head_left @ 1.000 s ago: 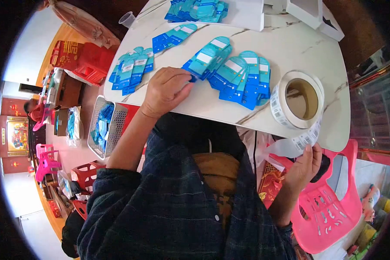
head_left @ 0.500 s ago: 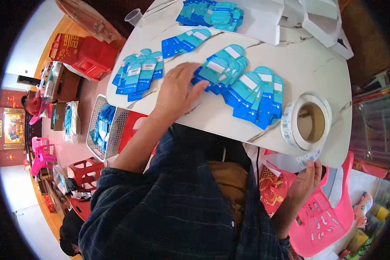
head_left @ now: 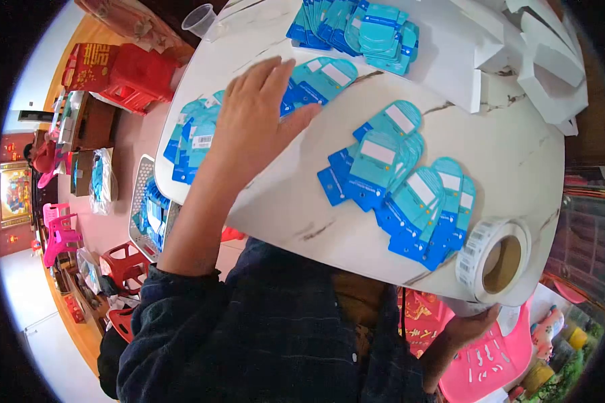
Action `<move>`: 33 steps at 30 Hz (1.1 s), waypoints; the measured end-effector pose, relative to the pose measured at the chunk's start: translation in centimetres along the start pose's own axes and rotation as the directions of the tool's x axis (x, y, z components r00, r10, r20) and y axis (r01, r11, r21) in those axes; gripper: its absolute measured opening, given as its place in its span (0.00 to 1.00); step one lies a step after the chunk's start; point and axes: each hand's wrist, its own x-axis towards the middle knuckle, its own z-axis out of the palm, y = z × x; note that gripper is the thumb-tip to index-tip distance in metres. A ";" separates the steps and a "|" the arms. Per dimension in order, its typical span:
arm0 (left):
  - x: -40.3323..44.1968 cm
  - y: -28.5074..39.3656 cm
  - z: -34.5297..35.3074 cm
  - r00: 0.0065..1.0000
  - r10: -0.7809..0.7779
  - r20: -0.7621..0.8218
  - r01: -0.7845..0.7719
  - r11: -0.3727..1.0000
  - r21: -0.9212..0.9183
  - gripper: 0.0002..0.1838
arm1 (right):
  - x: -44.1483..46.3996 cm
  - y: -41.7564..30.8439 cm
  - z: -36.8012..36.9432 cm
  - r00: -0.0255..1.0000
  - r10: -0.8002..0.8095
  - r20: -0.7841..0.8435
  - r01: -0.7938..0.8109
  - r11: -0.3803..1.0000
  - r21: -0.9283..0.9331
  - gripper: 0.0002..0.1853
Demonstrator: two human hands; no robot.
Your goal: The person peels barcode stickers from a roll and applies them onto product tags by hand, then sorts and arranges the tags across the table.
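My left hand (head_left: 252, 117) hovers over the table with fingers stretched and thumb apart, holding nothing. Just past its fingers lies a small fan of blue and teal cards (head_left: 323, 80). Its wrist partly covers another pile of cards with barcode labels (head_left: 191, 138). Two overlapping groups of cards with blank white patches, one nearer the middle (head_left: 380, 158) and one to the right (head_left: 427, 208), lie apart from that hand. At the right edge stands a roll of barcode labels (head_left: 477, 258). Below it, my right hand (head_left: 474, 326) is closed on the roll's loose strip, its fingertips partly hidden.
More stacked cards (head_left: 390, 37) lie at the far side beside white boxes (head_left: 548, 64). A clear plastic cup (head_left: 199, 20) stands at the far left edge. A white basket (head_left: 144, 232) of cards sits below the table's left side; a pink chair (head_left: 487, 366) is at the lower right.
My left hand has moved from the middle cards toward the far-left ones, its fingers more stretched. My right hand has gone lower against the table edge with the strip. The view has shifted.
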 end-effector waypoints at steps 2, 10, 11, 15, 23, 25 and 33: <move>1.1 -0.3 0.6 1.000 -0.005 -0.027 0.009 0.987 0.162 0.29 | -0.6 -1.5 0.9 0.975 -0.207 -0.076 0.188 0.961 -0.204 0.19; 2.2 -0.5 1.0 0.982 -0.095 0.163 0.068 0.984 0.164 0.35 | -0.4 -4.0 0.9 0.948 -0.317 0.012 0.291 0.855 -0.428 0.26; 2.2 -0.7 1.0 0.984 -0.087 0.158 0.062 0.985 0.161 0.35 | -0.4 -3.8 0.9 0.965 -0.262 0.002 0.240 0.882 -0.404 0.28; 2.5 -1.2 0.4 0.981 -0.096 0.170 0.080 0.992 0.100 0.34 | -0.7 -3.0 0.3 0.989 -0.142 -0.027 0.121 0.912 -0.392 0.30; 3.9 -2.1 -2.4 0.858 -0.335 0.389 0.422 0.892 -0.164 0.33 | -1.1 -4.5 0.9 0.991 -0.124 -0.040 0.084 0.841 -0.534 0.33; 3.9 -2.8 -2.4 0.861 -0.340 0.378 0.425 0.889 -0.170 0.33 | -1.1 -4.4 0.9 0.990 -0.140 -0.023 0.108 0.845 -0.523 0.33; 3.3 -2.7 -1.8 0.912 -0.203 0.357 0.213 0.977 0.010 0.35 | -1.1 -4.1 0.7 0.983 -0.182 0.011 0.160 0.836 -0.525 0.34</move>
